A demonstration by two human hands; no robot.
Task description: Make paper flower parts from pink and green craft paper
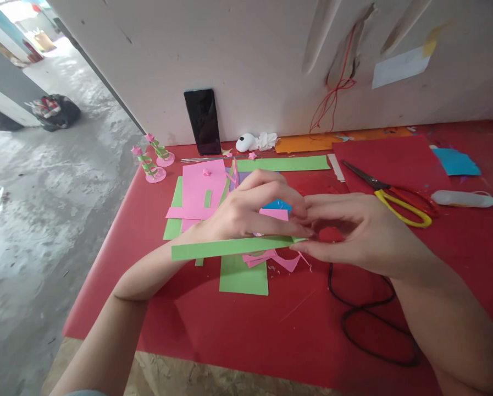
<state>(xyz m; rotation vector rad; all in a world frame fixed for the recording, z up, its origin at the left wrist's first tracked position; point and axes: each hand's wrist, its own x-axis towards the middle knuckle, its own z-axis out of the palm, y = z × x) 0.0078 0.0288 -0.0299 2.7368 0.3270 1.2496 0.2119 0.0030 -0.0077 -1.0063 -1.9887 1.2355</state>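
Both of my hands meet above the middle of the red table. A long green paper strip [213,249] runs leftward from their fingertips, below my left wrist. My left hand [250,209] is closed, its fingers pinching the strip's right end. My right hand [353,234] is closed at the same end, thumb and fingers pressed together there. The fingers partly hide that end of the strip. A small red thing [331,235] shows behind my right thumb; I cannot make out what it is. Pink paper scraps [266,257] and a green paper sheet [244,278] lie under the hands.
Scissors [398,203] and a glue bottle [464,198] lie to the right, a black cord [349,313] nearer me. A phone [203,122] leans on the wall. Two pink paper flowers on stands [155,174] are at the left edge. Pink sheets [199,184] lie beyond my left hand.
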